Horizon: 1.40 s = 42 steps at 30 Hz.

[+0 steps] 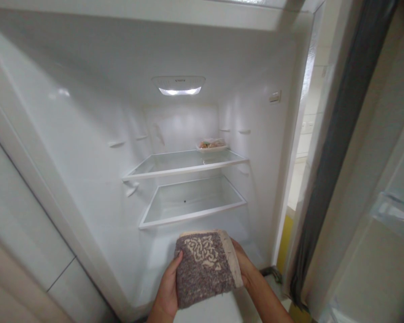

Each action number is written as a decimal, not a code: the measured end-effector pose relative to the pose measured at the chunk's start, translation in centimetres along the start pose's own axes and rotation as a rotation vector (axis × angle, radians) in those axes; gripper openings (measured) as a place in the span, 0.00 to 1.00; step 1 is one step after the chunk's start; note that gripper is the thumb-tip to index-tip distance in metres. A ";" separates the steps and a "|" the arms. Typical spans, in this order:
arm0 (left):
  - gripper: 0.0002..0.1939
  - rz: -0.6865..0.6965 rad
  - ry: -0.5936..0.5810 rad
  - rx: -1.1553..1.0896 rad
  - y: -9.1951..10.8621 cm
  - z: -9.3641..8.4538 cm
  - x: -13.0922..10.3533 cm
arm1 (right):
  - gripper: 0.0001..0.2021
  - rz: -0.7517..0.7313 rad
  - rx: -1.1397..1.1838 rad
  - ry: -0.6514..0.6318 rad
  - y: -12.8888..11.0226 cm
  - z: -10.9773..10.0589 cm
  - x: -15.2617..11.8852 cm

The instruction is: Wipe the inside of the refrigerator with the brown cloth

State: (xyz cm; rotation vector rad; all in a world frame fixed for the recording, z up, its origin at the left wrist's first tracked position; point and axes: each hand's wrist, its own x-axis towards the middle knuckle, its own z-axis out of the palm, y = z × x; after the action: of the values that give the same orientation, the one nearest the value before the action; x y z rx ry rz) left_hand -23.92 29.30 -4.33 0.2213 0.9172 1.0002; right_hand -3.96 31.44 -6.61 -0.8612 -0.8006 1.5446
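A folded brown towel (205,273) with a cream pattern and a pale border is held up in front of the open fridge. My left hand (168,287) grips its left edge, thumb on the front face. On the opposite side my right hand (240,262) holds the towel by the pale border, with most of its fingers hidden behind the cloth. Both hands are below the lower glass shelf (191,220), apart from it.
Above it, an upper glass shelf (185,170) carries a wrapped food tray (212,144) at the back right. A lit lamp (179,86) is on the fridge ceiling. The fridge door (366,179) stands open at right; a tiled wall (30,224) borders the left.
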 end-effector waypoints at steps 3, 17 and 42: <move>0.30 0.077 0.032 0.029 -0.2 0.2 0.5 | 0.25 -0.093 -0.013 0.095 -0.3 -0.2 0.7; 0.35 0.424 -0.022 0.322 0.1 1.7 2.4 | 0.28 -0.145 -0.438 0.037 -2.6 -1.1 1.8; 0.21 1.388 0.365 1.957 -0.1 -9.9 4.1 | 0.32 -0.328 -1.583 0.025 3.7 5.9 0.2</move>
State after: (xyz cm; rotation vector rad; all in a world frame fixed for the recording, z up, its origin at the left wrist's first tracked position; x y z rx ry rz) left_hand -30.39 30.28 -12.82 2.6501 1.8690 0.9157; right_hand -10.94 30.99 -6.87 -1.6775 -2.0548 0.3449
